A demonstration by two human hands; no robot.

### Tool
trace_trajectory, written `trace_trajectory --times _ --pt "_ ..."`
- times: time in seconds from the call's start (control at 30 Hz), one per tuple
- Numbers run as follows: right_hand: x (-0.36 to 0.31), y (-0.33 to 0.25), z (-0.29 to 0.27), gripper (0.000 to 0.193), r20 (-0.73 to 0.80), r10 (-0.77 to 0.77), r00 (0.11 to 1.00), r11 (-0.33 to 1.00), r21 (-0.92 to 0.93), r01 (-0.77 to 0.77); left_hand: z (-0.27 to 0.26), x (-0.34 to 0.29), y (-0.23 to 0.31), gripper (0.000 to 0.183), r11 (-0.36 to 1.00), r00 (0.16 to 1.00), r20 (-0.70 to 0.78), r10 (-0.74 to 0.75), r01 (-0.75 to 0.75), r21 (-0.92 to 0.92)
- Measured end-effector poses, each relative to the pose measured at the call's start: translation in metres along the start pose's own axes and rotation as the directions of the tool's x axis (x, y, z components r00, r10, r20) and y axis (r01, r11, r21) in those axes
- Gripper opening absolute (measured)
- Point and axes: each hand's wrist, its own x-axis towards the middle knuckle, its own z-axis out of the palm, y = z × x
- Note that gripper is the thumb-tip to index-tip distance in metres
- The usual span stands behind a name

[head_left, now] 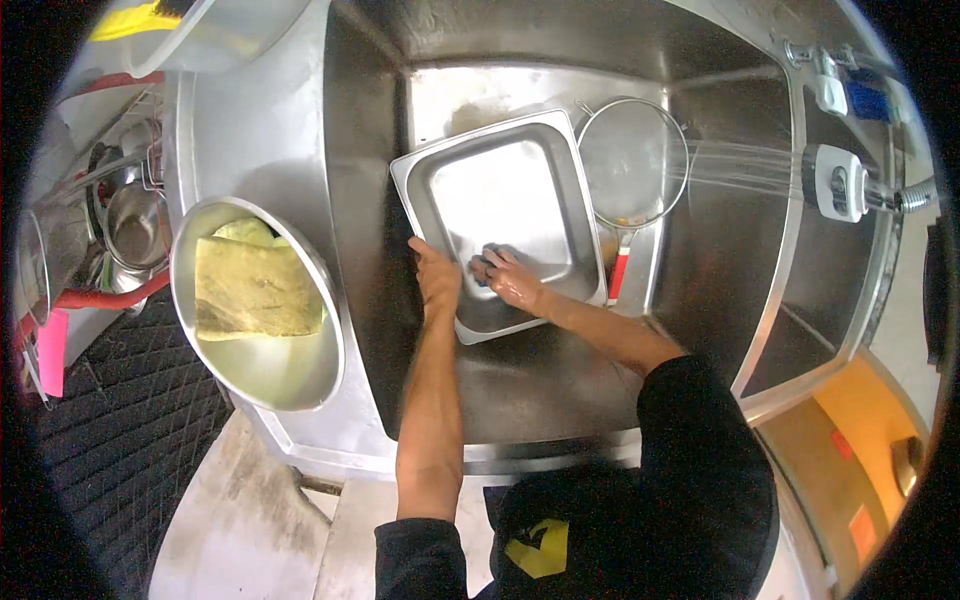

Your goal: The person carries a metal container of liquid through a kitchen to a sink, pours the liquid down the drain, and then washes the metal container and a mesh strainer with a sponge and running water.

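A rectangular steel pan (540, 150) lies tilted in the deep steel sink (740, 270). My left hand (437, 277) grips the pan's near left rim. My right hand (508, 277) is inside the pan, pressing a small dark scrubbing pad (488, 256) against its bottom; the fingers hide most of the pad. A round mesh strainer (632, 160) with a red handle (618, 275) lies beside the pan on its right. Water sprays from a white spray head (838, 180) at the right onto the strainer.
A round steel bowl (290, 370) holding a yellow sponge cloth (255, 285) sits on the sink's left ledge. Further left stands a rack with steel pots (135, 225). A black mat (120, 420) covers the floor at lower left.
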Motion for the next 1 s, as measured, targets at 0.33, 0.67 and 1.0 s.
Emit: trace_trajectory --times 0.33,0.67,1.0 --pt "0.014 0.070 0.030 0.030 -0.392 0.611 0.687 0.339 0.915 0.220 0.005 -0.006 0.021 0.075 0.999 0.998 -0.052 0.047 -0.046 0.028" --pt "0.022 0.110 -0.061 0.031 -0.279 0.220 0.935 0.961 -0.103 -0.257 0.009 -0.007 0.014 0.052 0.954 0.975 -0.145 0.167 -0.122 0.275" --pt "-0.037 -0.002 0.007 0.014 0.216 0.554 0.804 0.832 -0.106 -0.545 0.039 0.020 -0.029 0.048 0.838 0.916 -0.284 0.284 -0.093 0.537"
